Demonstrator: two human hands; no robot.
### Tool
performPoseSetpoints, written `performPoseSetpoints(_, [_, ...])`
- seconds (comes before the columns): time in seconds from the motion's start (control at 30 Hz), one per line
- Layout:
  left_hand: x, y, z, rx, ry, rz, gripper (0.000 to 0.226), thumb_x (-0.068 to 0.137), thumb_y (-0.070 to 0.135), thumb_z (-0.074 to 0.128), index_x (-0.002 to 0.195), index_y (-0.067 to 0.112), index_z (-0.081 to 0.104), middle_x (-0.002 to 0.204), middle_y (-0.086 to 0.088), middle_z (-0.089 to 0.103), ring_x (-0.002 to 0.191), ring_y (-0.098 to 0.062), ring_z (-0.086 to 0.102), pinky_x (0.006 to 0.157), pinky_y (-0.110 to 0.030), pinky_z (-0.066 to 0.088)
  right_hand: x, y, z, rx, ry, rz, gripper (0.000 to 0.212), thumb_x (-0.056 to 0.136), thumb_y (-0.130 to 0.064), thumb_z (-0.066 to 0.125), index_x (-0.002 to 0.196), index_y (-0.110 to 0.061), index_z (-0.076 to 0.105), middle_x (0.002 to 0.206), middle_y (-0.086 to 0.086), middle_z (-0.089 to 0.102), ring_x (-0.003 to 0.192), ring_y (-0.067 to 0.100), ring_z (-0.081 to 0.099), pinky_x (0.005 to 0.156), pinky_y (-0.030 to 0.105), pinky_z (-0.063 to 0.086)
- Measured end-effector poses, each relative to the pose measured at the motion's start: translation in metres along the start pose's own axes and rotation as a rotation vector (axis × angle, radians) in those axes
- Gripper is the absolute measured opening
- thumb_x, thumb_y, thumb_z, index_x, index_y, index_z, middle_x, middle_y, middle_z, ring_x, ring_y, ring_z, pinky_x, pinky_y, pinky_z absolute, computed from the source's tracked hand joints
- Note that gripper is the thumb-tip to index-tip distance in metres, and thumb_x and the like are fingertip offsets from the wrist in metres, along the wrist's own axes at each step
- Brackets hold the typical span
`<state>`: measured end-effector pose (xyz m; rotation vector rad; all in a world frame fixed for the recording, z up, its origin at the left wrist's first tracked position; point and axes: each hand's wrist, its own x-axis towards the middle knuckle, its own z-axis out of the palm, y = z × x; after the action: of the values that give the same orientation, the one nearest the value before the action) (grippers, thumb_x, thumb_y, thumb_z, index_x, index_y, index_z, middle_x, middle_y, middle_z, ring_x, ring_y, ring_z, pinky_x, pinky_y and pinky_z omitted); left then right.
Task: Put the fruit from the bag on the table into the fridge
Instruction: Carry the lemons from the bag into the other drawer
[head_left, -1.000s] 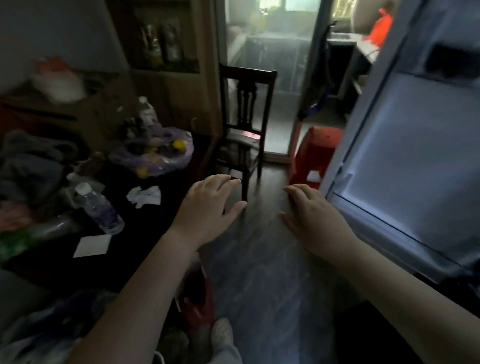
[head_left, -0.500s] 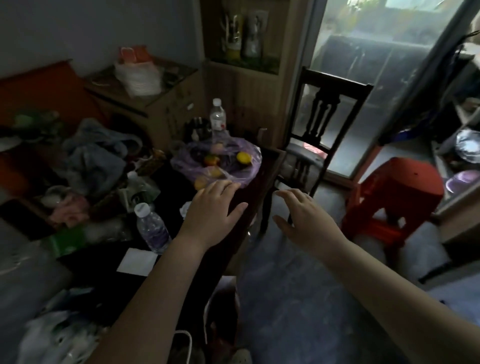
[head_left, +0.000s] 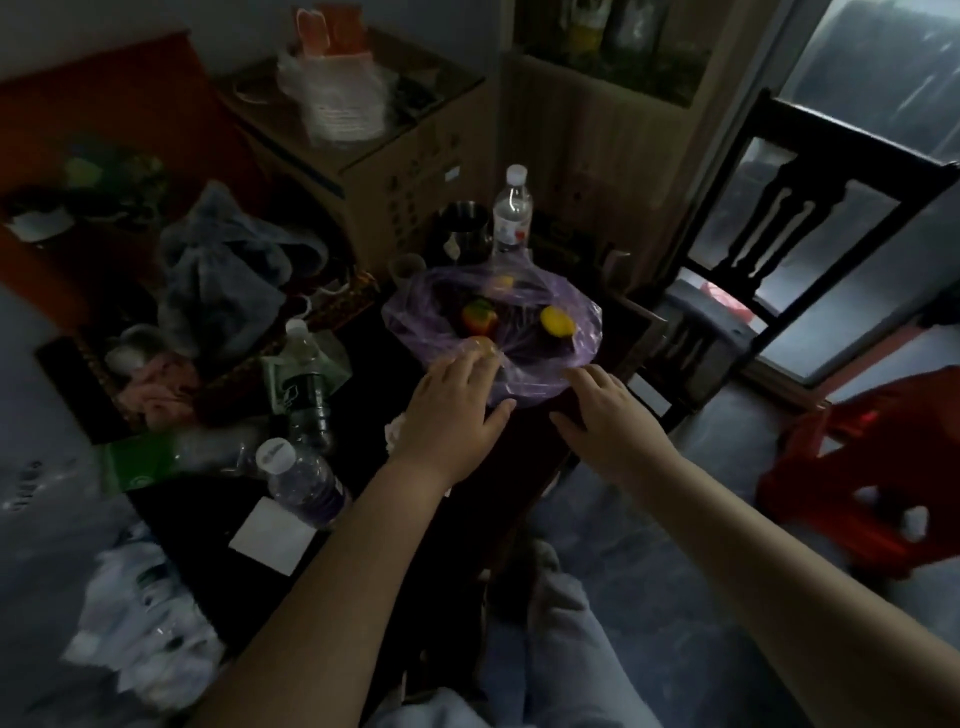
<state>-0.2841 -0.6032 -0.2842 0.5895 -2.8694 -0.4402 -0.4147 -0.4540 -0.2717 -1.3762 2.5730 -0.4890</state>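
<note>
Purple plastic bag (head_left: 530, 379) on the dark table (head_left: 524, 441), near its far end, with at least 3 pieces inside: yellow fruit (head_left: 557, 322), red-green fruit (head_left: 479, 317), orange fruit (head_left: 480, 344). Left hand (head_left: 449, 410) flat over the bag's near rim, fingers straight, tips at the orange fruit, gripping nothing. Right hand (head_left: 608, 415) just beside the bag, fingers relaxed and slightly spread, empty. Clear bottle (head_left: 512, 208) upright behind the bag.

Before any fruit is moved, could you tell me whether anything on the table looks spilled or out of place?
Nothing looks spilled. The purple bag lies slumped open, fruit showing inside, and a crumpled white tissue sits on the table beside the left hand.
</note>
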Motion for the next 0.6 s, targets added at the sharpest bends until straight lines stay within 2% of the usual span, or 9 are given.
performPoseSetpoints(0.17, [0.05, -0.008, 0.026, 0.013, -0.044, -0.129, 0.059, 0.096, 0.046, 0.041, 0.146, 0.018, 0.029, 0.15, -0.001, 0.032, 0.136, -0.02, 0.03, 0.108, -0.036, 0.031, 0.071, 0.041, 0.009, 0.017, -0.086, -0.07, 0.055, 0.091, -0.03, 0.056, 0.14, -0.013, 0.039, 0.141, 0.005, 0.043, 0.13, 0.025, 0.041, 0.098, 0.032, 0.039])
performPoseSetpoints(0.37, [0.108, -0.014, 0.048, -0.032, -0.091, -0.286, 0.051, 0.098, 0.039, 0.041, 0.143, 0.017, 0.035, 0.148, -0.001, 0.033, 0.135, -0.02, 0.03, 0.107, -0.036, 0.03, 0.142, 0.08, 0.022, 0.027, -0.244, -0.144, 0.057, 0.089, -0.029, 0.057, 0.14, -0.015, 0.037, 0.141, 0.006, 0.041, 0.123, 0.028, 0.046, 0.092, 0.039, 0.046])
performPoseSetpoints(0.5, [0.139, -0.019, 0.065, -0.072, -0.134, -0.401, 0.051, 0.098, 0.04, 0.04, 0.143, 0.016, 0.035, 0.147, -0.002, 0.033, 0.133, -0.022, 0.034, 0.105, -0.04, 0.034, 0.177, 0.097, 0.036, 0.041, -0.3, -0.145, 0.055, 0.09, -0.031, 0.056, 0.139, -0.014, 0.038, 0.141, 0.006, 0.041, 0.127, 0.027, 0.043, 0.096, 0.039, 0.044])
performPoseSetpoints(0.6, [0.156, -0.02, 0.073, -0.122, -0.126, -0.483, 0.048, 0.099, 0.037, 0.039, 0.141, 0.015, 0.038, 0.145, -0.003, 0.036, 0.13, -0.023, 0.038, 0.101, -0.038, 0.038, 0.199, 0.106, 0.047, 0.027, -0.372, -0.116, 0.058, 0.092, -0.031, 0.053, 0.143, -0.015, 0.032, 0.145, 0.006, 0.037, 0.131, 0.027, 0.039, 0.1, 0.038, 0.041])
